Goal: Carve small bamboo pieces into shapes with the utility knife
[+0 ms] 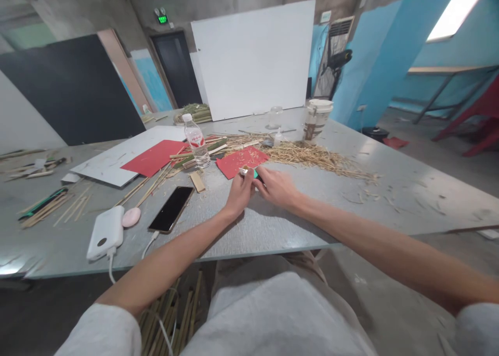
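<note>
My left hand [239, 194] and my right hand [277, 186] meet above the near side of the red sheet [242, 159], which has pale shavings on it. My right fingers are closed around a green-handled cutter [256, 173], mostly hidden by the hand. In my left hand, thumb and fingers pinch a small piece with a brownish top and a bright, whitish edge [244, 171]; its kind is too small to tell. Both forearms reach over the table's front edge. A short flat strip of bamboo [197, 182] lies left of my left hand.
On the grey table [312, 210] lie a phone [171, 209], a white power bank [105, 233], a pink round object [131, 217] and a straw pile [312, 156]. A water bottle [197, 143] and a paper cup [317, 119] stand behind. Another green-and-black cutter [47, 202] lies left.
</note>
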Available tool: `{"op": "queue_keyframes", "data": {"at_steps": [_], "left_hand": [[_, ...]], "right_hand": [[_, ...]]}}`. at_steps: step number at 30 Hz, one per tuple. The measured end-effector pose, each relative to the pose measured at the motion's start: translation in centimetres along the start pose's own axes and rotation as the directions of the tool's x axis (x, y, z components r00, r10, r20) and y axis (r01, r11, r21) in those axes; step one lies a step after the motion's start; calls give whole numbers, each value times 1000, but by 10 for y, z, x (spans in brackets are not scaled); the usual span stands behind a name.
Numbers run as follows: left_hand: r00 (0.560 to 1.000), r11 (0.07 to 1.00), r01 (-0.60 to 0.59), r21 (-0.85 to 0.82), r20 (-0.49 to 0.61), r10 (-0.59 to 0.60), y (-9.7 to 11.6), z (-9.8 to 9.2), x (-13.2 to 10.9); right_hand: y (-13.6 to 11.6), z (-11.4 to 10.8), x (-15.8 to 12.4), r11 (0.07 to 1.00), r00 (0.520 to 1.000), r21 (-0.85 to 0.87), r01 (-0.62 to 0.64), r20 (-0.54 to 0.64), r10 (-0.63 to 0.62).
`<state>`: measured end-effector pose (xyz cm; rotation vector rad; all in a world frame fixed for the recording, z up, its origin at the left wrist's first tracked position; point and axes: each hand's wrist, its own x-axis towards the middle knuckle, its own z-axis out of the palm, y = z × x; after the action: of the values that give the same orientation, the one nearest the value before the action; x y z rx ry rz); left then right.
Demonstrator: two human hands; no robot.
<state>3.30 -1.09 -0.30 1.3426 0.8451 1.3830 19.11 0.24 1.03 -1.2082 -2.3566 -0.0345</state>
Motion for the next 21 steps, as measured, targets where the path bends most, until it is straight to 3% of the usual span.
{"op": "queue_keyframes", "data": {"at_steps": [12, 21], "left_hand": [[982, 992, -9, 129, -184, 33, -4, 4, -3], [1000, 1000, -5, -24, 2, 5, 8, -2, 6]], "right_hand": [[-20, -5, -2, 993, 995, -73, -97, 15, 98], [-16, -7, 1, 995, 994, 1, -105, -16, 105]]}}
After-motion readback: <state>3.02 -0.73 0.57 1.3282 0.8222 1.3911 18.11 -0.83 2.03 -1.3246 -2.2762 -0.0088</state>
